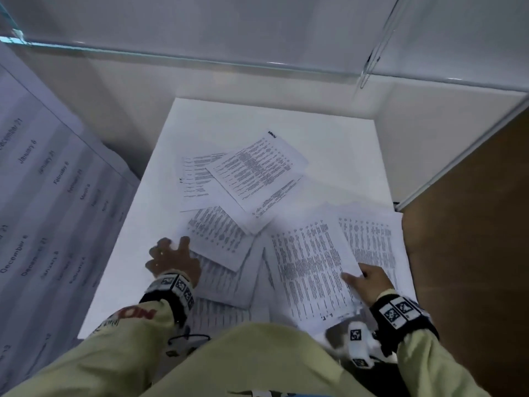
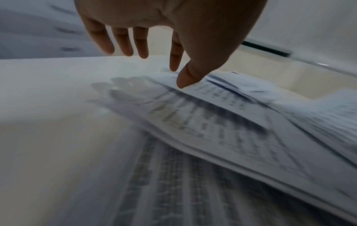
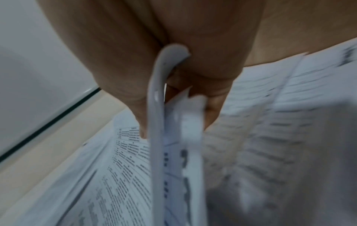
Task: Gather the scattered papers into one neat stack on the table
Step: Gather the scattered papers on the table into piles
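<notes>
Several printed papers lie scattered and overlapping on the white table. One sheet lies tilted at the far end on top of others. My left hand hovers with spread, straight fingers at the left edge of a nearer sheet. In the left wrist view the left hand points down, its thumb tip at the paper pile. My right hand pinches the right edge of a large sheet, thumb on top. The right wrist view shows the right hand gripping curled paper edges.
Pale partition walls close in the table at the back and both sides. A big calendar sheet leans at the left. A brown surface lies to the right. A white tagged device hangs by my right wrist.
</notes>
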Tool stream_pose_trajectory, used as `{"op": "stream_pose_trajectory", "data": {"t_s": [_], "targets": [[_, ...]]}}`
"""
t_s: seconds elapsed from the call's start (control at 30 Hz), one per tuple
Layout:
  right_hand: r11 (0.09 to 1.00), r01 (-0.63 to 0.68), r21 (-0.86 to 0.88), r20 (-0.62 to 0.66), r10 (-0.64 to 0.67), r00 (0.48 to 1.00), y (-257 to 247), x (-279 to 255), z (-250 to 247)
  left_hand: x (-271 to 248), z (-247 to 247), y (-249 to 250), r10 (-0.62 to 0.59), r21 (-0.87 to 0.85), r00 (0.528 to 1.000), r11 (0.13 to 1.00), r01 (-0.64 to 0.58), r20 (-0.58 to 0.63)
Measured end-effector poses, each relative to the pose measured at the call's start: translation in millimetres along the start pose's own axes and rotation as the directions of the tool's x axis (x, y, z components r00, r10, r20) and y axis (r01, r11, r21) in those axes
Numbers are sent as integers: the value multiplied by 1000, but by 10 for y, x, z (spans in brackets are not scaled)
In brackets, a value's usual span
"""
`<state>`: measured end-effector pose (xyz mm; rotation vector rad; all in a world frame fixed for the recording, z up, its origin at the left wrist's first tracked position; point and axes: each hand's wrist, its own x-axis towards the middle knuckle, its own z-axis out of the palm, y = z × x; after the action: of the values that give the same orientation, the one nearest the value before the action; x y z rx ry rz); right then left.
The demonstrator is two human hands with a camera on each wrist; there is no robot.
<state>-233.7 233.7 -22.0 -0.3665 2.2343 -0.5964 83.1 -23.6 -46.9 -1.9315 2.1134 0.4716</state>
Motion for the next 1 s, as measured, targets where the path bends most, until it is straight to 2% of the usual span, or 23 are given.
{"op": "stream_pose_trajectory", "data": {"t_s": [0.07, 0.1, 0.17, 0.23, 0.3, 0.43, 0.53, 0.6, 0.67, 0.77, 0.87, 0.93, 1.0], "targets": [[999, -51, 17, -31, 52, 998, 188, 0, -109, -180, 81, 332, 252, 3, 968, 968, -252, 0], [997, -74, 33, -48, 76, 996, 274, -7, -159, -288, 146, 530, 375, -30, 926, 927, -374, 45], [991, -115, 66, -102, 122, 987, 432, -28, -271, -531, 291, 936, 542, -105, 822, 840, -532, 174], [983, -165, 85, -174, 178, 968, 541, -72, -375, -756, 440, 1263, 617, -85, 738, 780, -620, 275], [967, -219, 132, -225, 244, 943, 697, -66, -436, -907, 566, 1456, 609, 2, 719, 762, -647, 336], [937, -323, 132, -290, 348, 892, 918, -32, -498, -935, 676, 1469, 521, 141, 761, 782, -607, 386], [931, -355, 84, -304, 364, 881, 877, -34, -486, -850, 682, 1396, 507, 232, 763, 750, -620, 401], [932, -360, -26, -308, 336, 890, 796, -36, -449, -810, 675, 1382, 511, 257, 755, 729, -634, 411], [913, -344, -218, -328, 263, 907, 658, -70, -408, -803, 664, 1375, 540, 252, 747, 718, -649, 387], [884, -237, -403, -309, 113, 944, 356, -102, -350, -777, 573, 1281, 565, 167, 783, 772, -613, 261], [813, -30, -581, -142, -65, 988, 4, -74, -151, -565, 407, 973, 461, 45, 880, 882, -468, 111], [847, 98, -522, -16, -124, 992, -265, -44, 88, -325, 265, 656, 317, -17, 948, 948, -317, 7], [892, 194, -407, 66, -183, 981, -546, -25, 378, -73, 125, 281, 146, -48, 988, 988, -149, -57]]}}
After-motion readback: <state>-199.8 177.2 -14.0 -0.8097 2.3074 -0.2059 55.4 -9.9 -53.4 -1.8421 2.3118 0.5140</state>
